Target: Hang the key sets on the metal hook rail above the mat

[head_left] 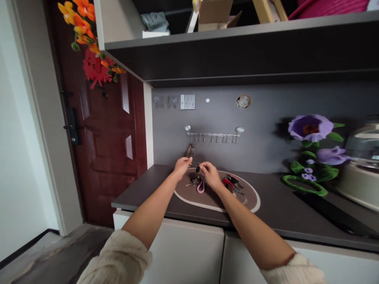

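My right hand [209, 174] pinches the ring of a key bunch [197, 170], which has a dark fob at the top. Below it, more keys and a pink loop strap [200, 187] are over the brown oval mat [216, 205]; I cannot tell whether they belong to the same bunch. My left hand [182, 166] is close by on the left, fingertips drawn together; anything between them is hidden. Just above it, keys with a brown tag [190, 150] hang at the left end of a metal hook rack [213, 135]. Another key pile with a red piece [232, 183] lies on the mat's right side.
The mat rests on a dark countertop [275, 213]. To the right stand purple crocheted flowers [310, 130], a black flat object [334, 215] and a white appliance [361, 177]. A shelf [237, 51] overhangs the counter. A dark red door [106, 150] is at the left.
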The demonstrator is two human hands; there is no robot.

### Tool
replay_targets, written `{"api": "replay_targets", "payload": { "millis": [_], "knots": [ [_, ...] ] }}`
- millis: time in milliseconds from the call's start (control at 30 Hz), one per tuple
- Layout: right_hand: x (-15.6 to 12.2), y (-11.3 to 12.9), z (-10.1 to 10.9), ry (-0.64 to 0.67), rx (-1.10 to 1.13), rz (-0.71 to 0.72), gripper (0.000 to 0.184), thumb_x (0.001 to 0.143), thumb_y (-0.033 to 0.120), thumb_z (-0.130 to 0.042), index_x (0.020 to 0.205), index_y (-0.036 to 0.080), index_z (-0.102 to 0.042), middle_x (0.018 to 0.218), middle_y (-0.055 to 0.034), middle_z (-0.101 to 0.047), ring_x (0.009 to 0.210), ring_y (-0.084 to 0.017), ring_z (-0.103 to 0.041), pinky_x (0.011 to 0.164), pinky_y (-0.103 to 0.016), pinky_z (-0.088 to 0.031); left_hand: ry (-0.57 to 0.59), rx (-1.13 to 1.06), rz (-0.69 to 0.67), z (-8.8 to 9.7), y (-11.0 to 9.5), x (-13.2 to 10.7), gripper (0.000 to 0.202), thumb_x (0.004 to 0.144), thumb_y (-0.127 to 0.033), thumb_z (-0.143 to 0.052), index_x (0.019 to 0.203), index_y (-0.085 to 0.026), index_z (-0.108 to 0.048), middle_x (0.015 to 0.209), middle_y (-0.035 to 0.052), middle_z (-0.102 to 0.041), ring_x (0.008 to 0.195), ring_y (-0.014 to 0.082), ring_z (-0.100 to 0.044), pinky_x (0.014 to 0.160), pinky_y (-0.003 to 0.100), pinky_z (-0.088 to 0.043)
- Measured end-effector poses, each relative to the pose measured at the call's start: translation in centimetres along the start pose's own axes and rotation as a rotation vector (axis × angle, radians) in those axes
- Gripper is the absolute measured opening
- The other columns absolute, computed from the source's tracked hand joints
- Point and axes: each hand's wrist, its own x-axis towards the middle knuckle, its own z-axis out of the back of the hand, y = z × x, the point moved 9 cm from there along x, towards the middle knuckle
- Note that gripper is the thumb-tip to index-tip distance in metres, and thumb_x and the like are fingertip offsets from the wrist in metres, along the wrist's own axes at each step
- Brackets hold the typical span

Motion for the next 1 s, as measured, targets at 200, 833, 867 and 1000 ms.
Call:
{"api": "replay_targets", "payload": {
  "millis": [200,833,867,1000],
  "knots": [
    [3.2,0.0,0.8,-0.068,0.212,-0.111,0.017,0.068,0.033,-0.051,0.073,0.017,-0.050,0.071,-0.0007,-0.053,0.064,-0.011,-0.050,0.063,-0.026,-0.046,-0.113,0.318,-0.188,0.7,0.5,0.5,0.024,0.074,-0.035,-0.046,0.068,-0.014,-0.055,0.061,0.0008,-0.055,0.055,0.0091,-0.047,0.056,0.021,-0.034],
    [12.4,-2.6,-1.9,-0.302,0.401,-0.446,0.011,0.072,0.009,-0.042,0.069,0.017,-0.048,0.059,0.0015,-0.053,0.050,-0.006,-0.053,0.051,-0.021,-0.052,-0.041,0.757,-0.266,-0.4,1.2,0.2,0.022,0.079,-0.029,-0.043,0.074,-0.017,-0.060,0.078,0.0065,-0.063,0.072,0.0144,-0.054,0.065,0.024,-0.034],
    [12.5,-2.8,-2.0,-0.319,0.391,-0.452,0.011,0.072,0.009,-0.042,0.069,0.017,-0.049,0.058,0.0012,-0.053,0.050,-0.006,-0.053,0.051,-0.021,-0.052,-0.041,0.753,-0.261,-0.4,1.2,0.2,0.022,0.079,-0.029,-0.043,0.073,-0.017,-0.061,0.078,0.0066,-0.063,0.072,0.0145,-0.054,0.065,0.024,-0.034],
    [12.9,-3.3,-2.0,-0.381,0.346,-0.460,0.008,0.071,0.012,-0.046,0.068,0.017,-0.052,0.055,0.0002,-0.052,0.048,-0.008,-0.053,0.047,-0.022,-0.051,-0.044,0.753,-0.267,-0.4,1.3,0.3,0.022,0.079,-0.029,-0.043,0.073,-0.017,-0.061,0.077,0.0067,-0.063,0.071,0.0149,-0.055,0.063,0.024,-0.034]
  ]
}}
